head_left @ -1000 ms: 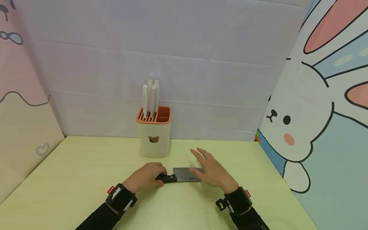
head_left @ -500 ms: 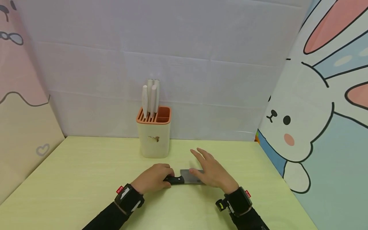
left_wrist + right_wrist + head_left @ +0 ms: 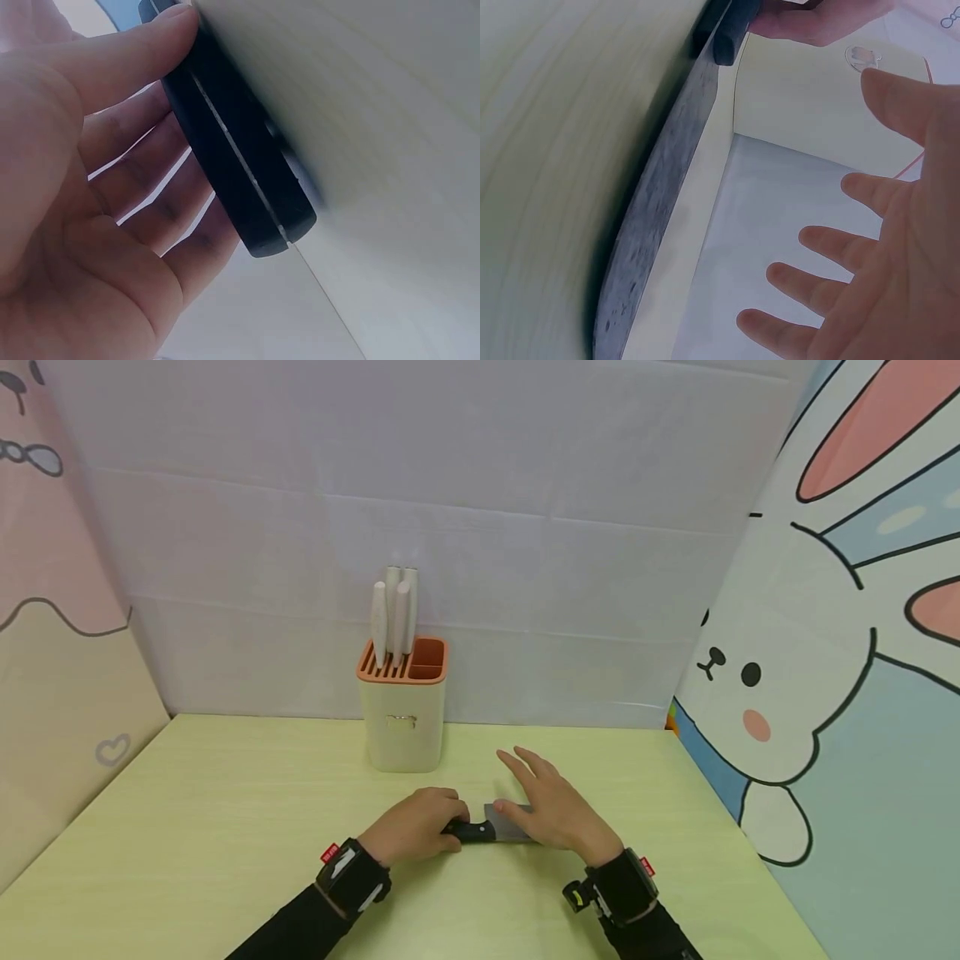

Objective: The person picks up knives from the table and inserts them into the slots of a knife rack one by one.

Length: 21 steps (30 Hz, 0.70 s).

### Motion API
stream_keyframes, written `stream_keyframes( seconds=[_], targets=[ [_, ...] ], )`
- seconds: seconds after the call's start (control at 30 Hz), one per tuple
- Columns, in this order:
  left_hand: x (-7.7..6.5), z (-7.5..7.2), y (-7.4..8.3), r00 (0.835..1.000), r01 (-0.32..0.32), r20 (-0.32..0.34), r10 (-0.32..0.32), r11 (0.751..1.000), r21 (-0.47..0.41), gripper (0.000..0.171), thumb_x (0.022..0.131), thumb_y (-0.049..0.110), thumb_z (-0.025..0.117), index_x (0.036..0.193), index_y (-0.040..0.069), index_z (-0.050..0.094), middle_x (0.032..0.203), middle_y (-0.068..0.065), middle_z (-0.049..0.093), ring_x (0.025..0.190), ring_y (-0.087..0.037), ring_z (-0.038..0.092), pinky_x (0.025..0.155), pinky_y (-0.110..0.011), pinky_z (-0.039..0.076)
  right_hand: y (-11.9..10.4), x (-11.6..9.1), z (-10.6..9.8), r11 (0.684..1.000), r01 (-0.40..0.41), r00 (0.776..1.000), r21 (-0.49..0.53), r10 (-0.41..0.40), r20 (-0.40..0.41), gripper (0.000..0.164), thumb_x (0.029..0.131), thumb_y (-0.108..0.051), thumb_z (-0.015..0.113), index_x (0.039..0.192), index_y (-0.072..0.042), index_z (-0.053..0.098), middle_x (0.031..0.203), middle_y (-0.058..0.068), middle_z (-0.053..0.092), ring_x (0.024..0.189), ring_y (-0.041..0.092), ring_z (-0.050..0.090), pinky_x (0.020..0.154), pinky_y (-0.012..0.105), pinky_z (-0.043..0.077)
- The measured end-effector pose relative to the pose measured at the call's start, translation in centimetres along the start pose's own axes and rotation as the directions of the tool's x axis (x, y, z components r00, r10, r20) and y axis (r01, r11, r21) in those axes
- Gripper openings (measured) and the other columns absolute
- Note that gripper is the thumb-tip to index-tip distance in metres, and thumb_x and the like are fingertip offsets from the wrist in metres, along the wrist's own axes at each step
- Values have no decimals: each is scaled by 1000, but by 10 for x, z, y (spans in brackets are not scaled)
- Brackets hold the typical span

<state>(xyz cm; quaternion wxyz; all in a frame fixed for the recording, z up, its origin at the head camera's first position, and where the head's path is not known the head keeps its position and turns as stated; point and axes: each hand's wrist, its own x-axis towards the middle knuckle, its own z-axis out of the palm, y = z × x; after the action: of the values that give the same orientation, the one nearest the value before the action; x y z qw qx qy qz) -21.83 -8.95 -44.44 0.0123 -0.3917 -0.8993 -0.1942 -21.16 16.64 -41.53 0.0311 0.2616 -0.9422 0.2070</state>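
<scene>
A cleaver (image 3: 504, 827) with a black handle and a wide grey blade lies low at the table, its blade pointing right. My left hand (image 3: 416, 824) grips it by the handle (image 3: 232, 150), thumb on one side and fingers on the other in the left wrist view. Over the far end of the blade, my right hand (image 3: 555, 814) is held with fingers spread and straight, hiding the tip in the head view. From the right wrist view, the blade (image 3: 656, 202) is apart from the right palm and fingers.
A cream knife block (image 3: 405, 731) with an orange slotted top stands behind the hands, against the white backdrop. Several white-handled knives (image 3: 379, 618) stand in its slots. The pale table (image 3: 225, 810) has cartoon panels along both sides.
My left hand has moved to the right with the cleaver, sliding the blade further under my right hand. The right hand has stayed in place.
</scene>
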Motion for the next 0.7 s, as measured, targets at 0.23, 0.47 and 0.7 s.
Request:
stream_keyframes(
  seconds=[0.23, 0.47, 0.7],
  targets=[
    [4, 3, 1, 1000, 2, 7, -2, 1000, -5, 21, 86, 16, 91, 102, 12, 78, 92, 6, 65, 80, -5, 55, 78, -28, 53, -2, 0, 0, 1000, -3, 1000, 0, 3, -5, 72, 106, -45, 64, 166, -15, 37, 169, 22, 33, 152, 47, 38, 114, 67, 41],
    [3, 3, 2, 1000, 0, -6, 0, 1000, -15, 22, 86, 16, 90, 104, 11, 78, 97, 4, 69, 84, -6, 58, 80, -30, 55, -1, 0, 1, 1000, -5, 1000, -3, 5, 3, 72, 106, -45, 64, 167, -16, 36, 169, 21, 32, 153, 46, 36, 116, 66, 40],
    [-1, 2, -5, 1000, 5, -22, -6, 1000, -19, 38, 86, 23, 92, 119, 12, 77, 106, 2, 72, 94, -11, 66, 84, -33, 57, -3, -1, 1, 1000, 17, 1000, -14, -17, -8, 71, 106, -43, 64, 166, -15, 38, 168, 23, 34, 151, 47, 38, 115, 67, 41]
  ],
)
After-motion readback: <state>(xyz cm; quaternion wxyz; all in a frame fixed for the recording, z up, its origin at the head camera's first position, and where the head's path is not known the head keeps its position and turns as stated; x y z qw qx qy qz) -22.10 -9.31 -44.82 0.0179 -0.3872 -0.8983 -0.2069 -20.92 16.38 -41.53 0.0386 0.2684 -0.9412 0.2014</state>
